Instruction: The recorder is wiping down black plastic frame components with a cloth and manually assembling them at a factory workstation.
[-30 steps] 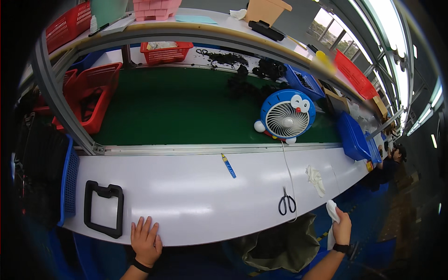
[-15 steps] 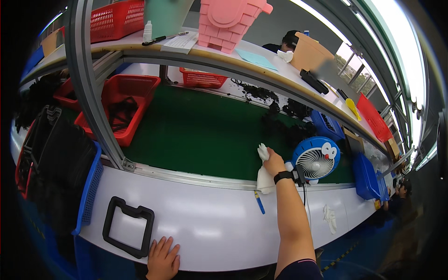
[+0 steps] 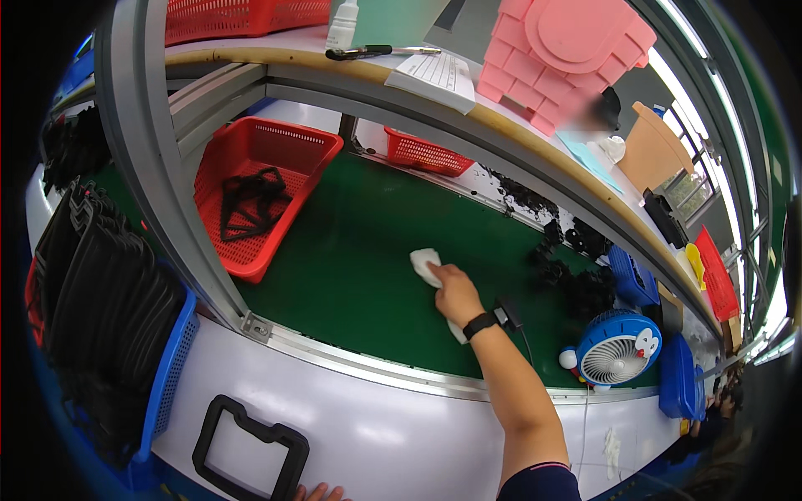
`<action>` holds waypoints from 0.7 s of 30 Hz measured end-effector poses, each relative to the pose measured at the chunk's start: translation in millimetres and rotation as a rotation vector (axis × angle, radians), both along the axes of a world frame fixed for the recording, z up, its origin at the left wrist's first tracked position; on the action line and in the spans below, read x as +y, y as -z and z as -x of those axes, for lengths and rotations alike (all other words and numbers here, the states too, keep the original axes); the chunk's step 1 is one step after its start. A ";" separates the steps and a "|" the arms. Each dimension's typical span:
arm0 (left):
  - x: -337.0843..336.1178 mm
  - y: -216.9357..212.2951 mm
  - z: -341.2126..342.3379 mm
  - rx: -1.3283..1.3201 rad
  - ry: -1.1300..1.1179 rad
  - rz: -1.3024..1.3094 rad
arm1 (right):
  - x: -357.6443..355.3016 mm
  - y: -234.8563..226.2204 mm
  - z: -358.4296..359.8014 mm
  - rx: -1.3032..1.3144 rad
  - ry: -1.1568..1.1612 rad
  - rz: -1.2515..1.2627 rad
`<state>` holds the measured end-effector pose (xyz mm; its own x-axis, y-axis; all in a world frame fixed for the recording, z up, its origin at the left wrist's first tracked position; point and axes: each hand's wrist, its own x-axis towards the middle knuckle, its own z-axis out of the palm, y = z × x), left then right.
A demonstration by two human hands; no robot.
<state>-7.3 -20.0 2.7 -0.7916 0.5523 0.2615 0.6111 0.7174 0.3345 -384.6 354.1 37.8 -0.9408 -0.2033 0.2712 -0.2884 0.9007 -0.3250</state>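
Note:
My right hand [image 3: 458, 296] is closed around a crumpled white cloth [image 3: 425, 264] over the green belt surface [image 3: 351, 225]. One end of the cloth sticks out past my fingertips and another hangs below the palm. A dark watch-like band is on that wrist, with a black plug-like block [image 3: 510, 313] on a cable just beside it. At the lower edge, only the fingers of my left hand [image 3: 322, 493] show, lying flat on the white table [image 3: 376, 434]. Right beside them lies a black angular frame [image 3: 293, 459] with an open middle.
A red basket [image 3: 251, 265] with black pieces stands on the belt's left. Black frames [image 3: 109, 326] crowd a blue basket [image 3: 171, 376]. Rightward are a blue fan [image 3: 618, 349], black scraps [image 3: 585, 288] and a blue bin [image 3: 681, 388]. A metal post [image 3: 154, 167] and shelf [image 3: 334, 71] border the belt.
My right hand has carried the white cloth farther in over the belt, leftward and away from the fan. The view has shifted, leaving less of my left hand visible beside the black frame.

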 end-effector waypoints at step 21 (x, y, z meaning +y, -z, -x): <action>-10.2 13.6 -10.0 0.049 0.202 0.002 | -120.1 5.6 122.5 0.208 -0.180 0.048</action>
<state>2.6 -30.3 -10.9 -0.6508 0.6992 0.2961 0.7583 0.5789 0.2997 -507.1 234.0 32.2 -0.8136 -0.3442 0.4685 -0.5075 0.8137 -0.2834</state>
